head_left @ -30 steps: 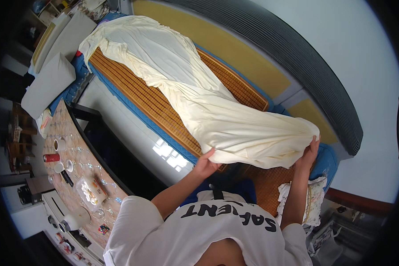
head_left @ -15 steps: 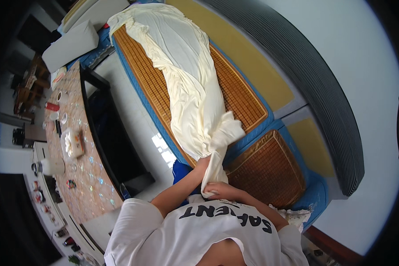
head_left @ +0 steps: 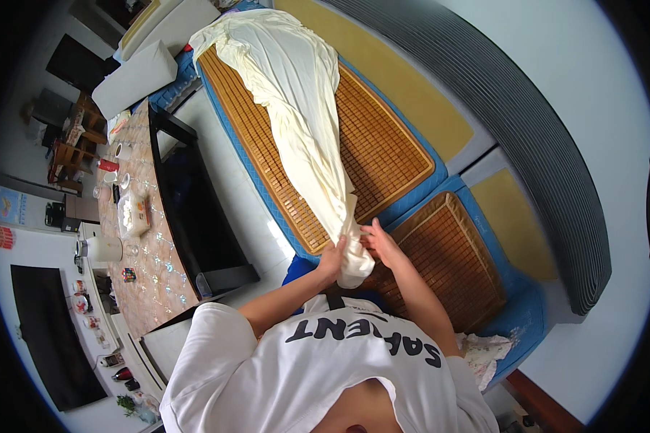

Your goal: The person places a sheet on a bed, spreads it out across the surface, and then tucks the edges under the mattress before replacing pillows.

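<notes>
A long cream bed sheet [head_left: 307, 148] stretches from the far end of the seat toward my body, gathered into a narrow bunch at its near end. My left hand [head_left: 331, 258] grips that bunch from its left side, the thumb lying along the cloth. A short folded end [head_left: 355, 268] hangs just below the grip. Close against the right side of the bunch is my right hand [head_left: 383, 244], its fingers stretched out and apart. Under the sheet lies a brown woven seat mat [head_left: 386, 148] on a blue quilted sofa cover.
A smaller brown mat [head_left: 448, 263] covers the near seat to the right. On the left, a long table [head_left: 155, 270] holds a food container [head_left: 133, 213], cups and a white kettle [head_left: 105, 249]. A dark ribbed panel [head_left: 516, 123] runs behind the sofa. A grey cushion [head_left: 135, 78] lies at the far left.
The sheet's near part has become narrower and straighter, and its loose flap on the right is gone. My right hand has moved up and right from the cloth's end and opened.
</notes>
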A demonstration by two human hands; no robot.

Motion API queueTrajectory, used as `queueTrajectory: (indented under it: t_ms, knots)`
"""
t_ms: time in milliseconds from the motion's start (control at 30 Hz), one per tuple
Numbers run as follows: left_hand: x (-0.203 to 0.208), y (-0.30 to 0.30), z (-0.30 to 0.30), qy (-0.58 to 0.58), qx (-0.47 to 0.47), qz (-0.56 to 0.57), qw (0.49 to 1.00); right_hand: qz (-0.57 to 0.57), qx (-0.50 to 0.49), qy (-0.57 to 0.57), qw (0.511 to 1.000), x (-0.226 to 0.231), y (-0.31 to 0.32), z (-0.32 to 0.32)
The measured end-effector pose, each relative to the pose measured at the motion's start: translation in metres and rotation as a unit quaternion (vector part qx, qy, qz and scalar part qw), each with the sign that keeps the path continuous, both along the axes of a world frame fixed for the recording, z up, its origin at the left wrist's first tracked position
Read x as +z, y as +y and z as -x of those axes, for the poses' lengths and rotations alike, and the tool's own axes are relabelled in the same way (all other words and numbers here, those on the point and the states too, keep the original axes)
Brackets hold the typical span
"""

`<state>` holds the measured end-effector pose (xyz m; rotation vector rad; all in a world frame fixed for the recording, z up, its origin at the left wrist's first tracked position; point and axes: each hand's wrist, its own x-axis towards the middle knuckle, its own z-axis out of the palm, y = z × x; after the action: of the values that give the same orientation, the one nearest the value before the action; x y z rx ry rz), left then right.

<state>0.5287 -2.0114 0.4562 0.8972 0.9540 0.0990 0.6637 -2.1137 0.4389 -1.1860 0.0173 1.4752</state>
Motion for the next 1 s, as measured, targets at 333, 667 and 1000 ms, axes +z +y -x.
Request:
queueTrajectory:
  t_ms: [333, 667, 1000]
  knots:
    - [0.018, 0.052, -0.018, -0.106, -0.007, 0.198, 0.975, -0.028, -0.161, -0.292, 0.942, -0.002, 0.048, 0.0]
    - [-0.058, 0.143, 0.096, 0.084, 0.231, 0.046, 0.968, -0.086, -0.654, -0.181, 0.729, 0.007, -0.162, -0.139]
    - [-0.084, 0.149, 0.167, 0.463, -0.274, -0.39, 0.747, -0.049, -0.702, -0.271, 0.657, 0.079, -0.297, -0.188]
